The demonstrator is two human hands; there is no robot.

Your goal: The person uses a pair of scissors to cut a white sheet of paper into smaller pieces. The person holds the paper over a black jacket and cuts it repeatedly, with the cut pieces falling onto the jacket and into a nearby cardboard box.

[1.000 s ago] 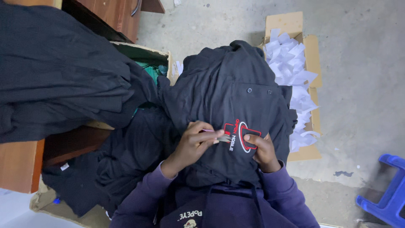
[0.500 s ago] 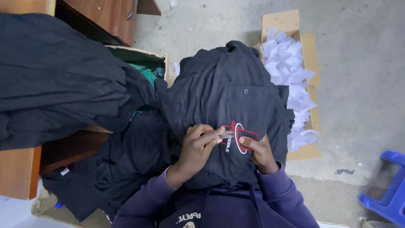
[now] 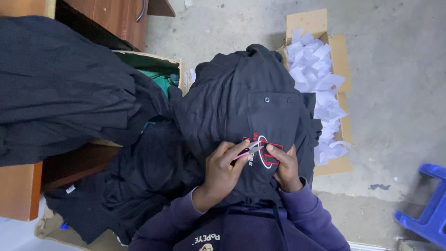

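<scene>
Head view: snips (image 3: 253, 148) between left-hand fingers (image 3: 234, 153), over red emblem (image 3: 267, 155).

The dark buttoned cloth garment (image 3: 251, 111) lies over the person's lap, its stitched oval emblem (image 3: 265, 153) between both hands. The open cardboard box of white paper scraps (image 3: 320, 88) sits just right of it. The heap of dark folded garments (image 3: 65, 88) rests left, on the brown wooden desk (image 3: 18, 190).

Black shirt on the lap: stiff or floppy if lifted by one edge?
Likely floppy: the black shirt drapes in folds and wrinkles. Probably light, thin fabric. The left hand and right hand pin it flat, suggesting it shifts easily.
</scene>
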